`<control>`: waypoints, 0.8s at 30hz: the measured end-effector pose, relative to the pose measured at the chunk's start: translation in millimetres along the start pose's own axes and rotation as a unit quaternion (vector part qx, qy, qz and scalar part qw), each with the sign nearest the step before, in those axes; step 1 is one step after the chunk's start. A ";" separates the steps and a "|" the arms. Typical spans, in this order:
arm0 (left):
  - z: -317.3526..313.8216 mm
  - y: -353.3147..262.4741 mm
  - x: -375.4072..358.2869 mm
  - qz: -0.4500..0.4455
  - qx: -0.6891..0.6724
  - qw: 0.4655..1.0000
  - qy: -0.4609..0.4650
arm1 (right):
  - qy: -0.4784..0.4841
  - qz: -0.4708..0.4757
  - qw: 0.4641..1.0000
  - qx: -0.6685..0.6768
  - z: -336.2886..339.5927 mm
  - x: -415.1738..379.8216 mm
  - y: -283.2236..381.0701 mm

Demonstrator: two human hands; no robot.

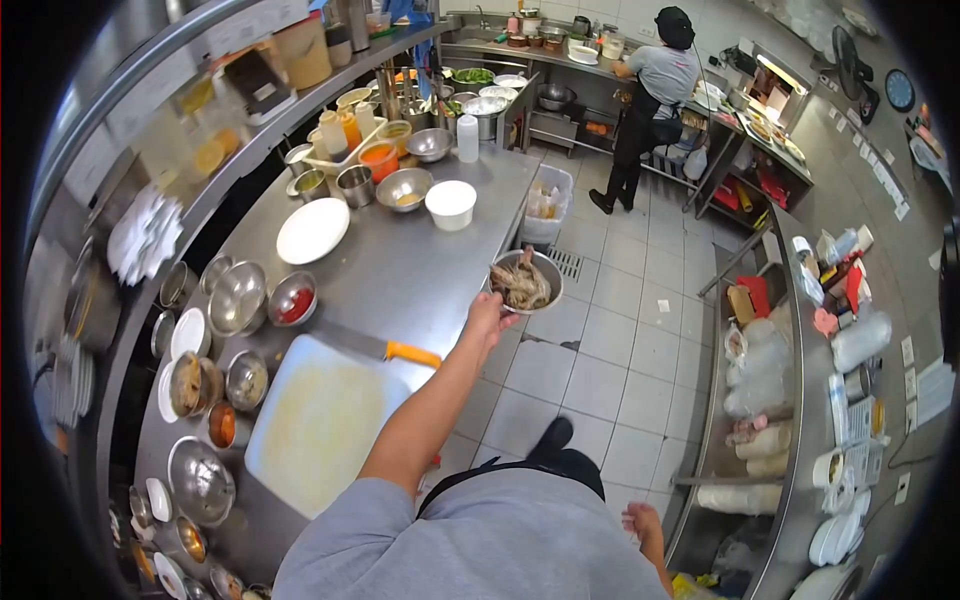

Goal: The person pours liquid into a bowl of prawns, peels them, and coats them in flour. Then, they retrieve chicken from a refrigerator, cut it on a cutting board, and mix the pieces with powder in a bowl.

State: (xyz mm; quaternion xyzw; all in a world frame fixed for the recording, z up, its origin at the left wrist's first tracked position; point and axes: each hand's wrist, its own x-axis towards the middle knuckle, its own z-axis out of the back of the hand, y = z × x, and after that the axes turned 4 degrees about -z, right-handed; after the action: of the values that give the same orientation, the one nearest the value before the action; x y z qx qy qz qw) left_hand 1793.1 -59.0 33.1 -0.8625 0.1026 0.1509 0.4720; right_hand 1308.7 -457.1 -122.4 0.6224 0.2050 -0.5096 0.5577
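A metal bowl (549,302) with brownish pieces of food (522,283) in it is held by its rim in my left hand (488,318), out past the counter's edge and above the tiled floor. My right hand (643,522) hangs low beside my body, its fingers apart and nothing in it. On the steel counter, left of my outstretched arm, lie a pale cutting board (325,425) and a knife with an orange handle (412,354).
The steel counter (400,275) bears a white plate (313,231), a white tub (451,205) and several metal bowls. A bin (545,205) stands beyond its edge. Another person (655,90) is at the back counter. Loaded shelves (790,400) line the right.
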 end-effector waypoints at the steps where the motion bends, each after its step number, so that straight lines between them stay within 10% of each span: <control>1: -14.6 -7.2 35.9 -0.022 -0.006 1.000 -0.021 | -0.011 -0.028 0.999 -0.021 9.2 20.9 7.9; 4: -37.3 -22.5 138.5 -0.050 -0.028 0.998 -0.037 | 0.020 0.012 0.974 -0.226 20.5 52.5 85.5; 9: -64.0 -34.6 246.0 -0.071 -0.075 0.991 -0.082 | 0.006 -0.051 0.996 -0.076 64.1 184.7 267.3; 12: -73.8 -26.5 274.7 -0.092 -0.113 0.979 -0.144 | -0.007 0.132 0.958 -0.255 35.1 268.4 466.6; 17: -80.8 -28.0 247.3 -0.013 -0.050 0.996 -0.076 | 0.082 0.361 0.904 -0.215 -174.6 229.2 780.8; 24: -67.3 -40.6 263.5 -0.005 -0.052 0.995 -0.086 | 0.251 0.509 0.755 -0.330 -446.9 161.0 951.7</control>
State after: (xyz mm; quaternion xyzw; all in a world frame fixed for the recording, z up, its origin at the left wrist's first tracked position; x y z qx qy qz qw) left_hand 2063.0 -103.3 5.0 -0.8703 0.0496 0.2270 0.4343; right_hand 2337.6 -383.7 137.3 0.5181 0.1459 0.1229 0.8338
